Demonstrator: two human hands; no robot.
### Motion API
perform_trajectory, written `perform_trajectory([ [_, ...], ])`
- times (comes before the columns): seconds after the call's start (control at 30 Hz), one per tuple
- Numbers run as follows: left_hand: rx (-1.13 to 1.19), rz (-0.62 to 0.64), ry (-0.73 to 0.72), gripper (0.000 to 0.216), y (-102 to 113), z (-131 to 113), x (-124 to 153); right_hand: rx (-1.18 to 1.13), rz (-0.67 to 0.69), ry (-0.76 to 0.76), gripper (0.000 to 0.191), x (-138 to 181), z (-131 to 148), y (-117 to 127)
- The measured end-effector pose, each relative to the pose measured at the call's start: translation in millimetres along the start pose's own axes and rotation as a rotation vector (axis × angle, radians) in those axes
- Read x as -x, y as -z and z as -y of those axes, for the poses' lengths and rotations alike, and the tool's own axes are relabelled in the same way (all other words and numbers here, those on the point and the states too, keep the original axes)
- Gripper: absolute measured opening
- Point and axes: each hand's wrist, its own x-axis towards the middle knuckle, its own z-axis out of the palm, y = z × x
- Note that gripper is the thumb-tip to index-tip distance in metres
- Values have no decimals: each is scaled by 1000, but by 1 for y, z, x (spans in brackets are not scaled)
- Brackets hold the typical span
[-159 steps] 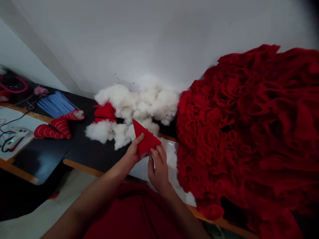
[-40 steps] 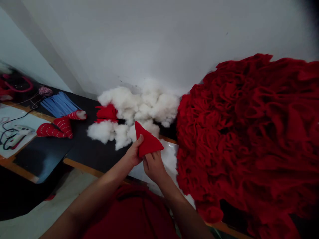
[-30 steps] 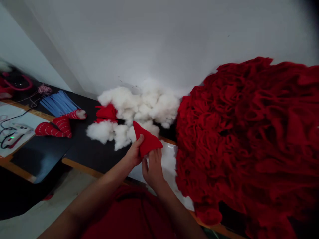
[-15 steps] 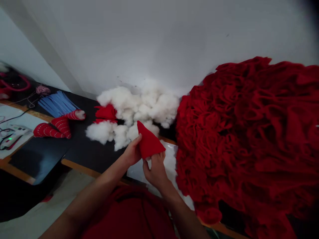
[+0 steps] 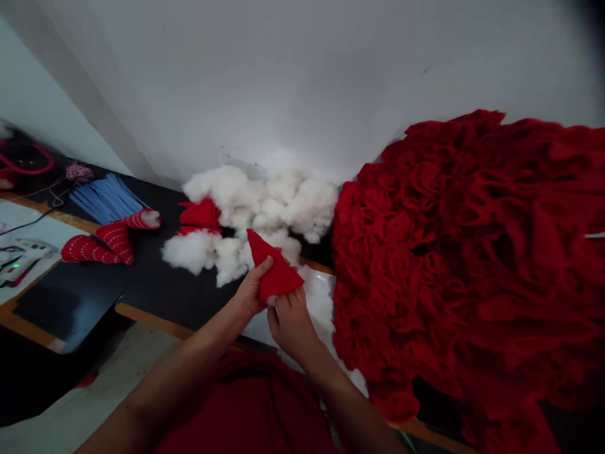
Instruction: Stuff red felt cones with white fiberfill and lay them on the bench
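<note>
Where the black table (image 5: pixel 155 277) meets the white wall (image 5: pixel 302 75), stuffing (image 5: pixel 265 202) lies heaped.

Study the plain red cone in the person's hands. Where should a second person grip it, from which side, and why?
Probably by the bare pointed tip of the red cone, from the far side, over the white stuffing: the left hand and right hand crowd its wide near end, while the tip juts away up-left.

A craft workshop: a table (image 5: pixel 155 296) bears white stuffing (image 5: pixel 265 208), heaped red fabric pieces (image 5: pixel 463 265) and blue strips (image 5: pixel 106 197).
</note>
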Motion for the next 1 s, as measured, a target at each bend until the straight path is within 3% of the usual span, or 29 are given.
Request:
perform_trajectory([
  [0.1, -22, -27, 71, 30, 2, -3, -3, -109, 32, -101, 46, -1, 5, 5],
  [0.27, -107, 154, 159, 42, 3, -4, 0, -336, 45, -278, 56, 0, 12, 6],
  [0.4, -93, 222, 184, 46, 6, -4, 2, -273, 37, -208, 59, 5, 8, -2],
  [0.53, -118, 185, 177, 46, 6, -4, 1, -141, -33, -167, 60, 9, 5, -8],
  [0.77, -122, 156, 27, 38, 3, 0, 2, -254, -21, -172, 59, 7, 6, -4],
  [0.87, -132, 176, 44, 37, 2, 0, 2, -236, 4, -128, 55, 8, 2, -3],
  [1.0, -159, 138, 90, 40, -2, -2, 3, -273, -44, -236, 59, 7, -2, 1],
])
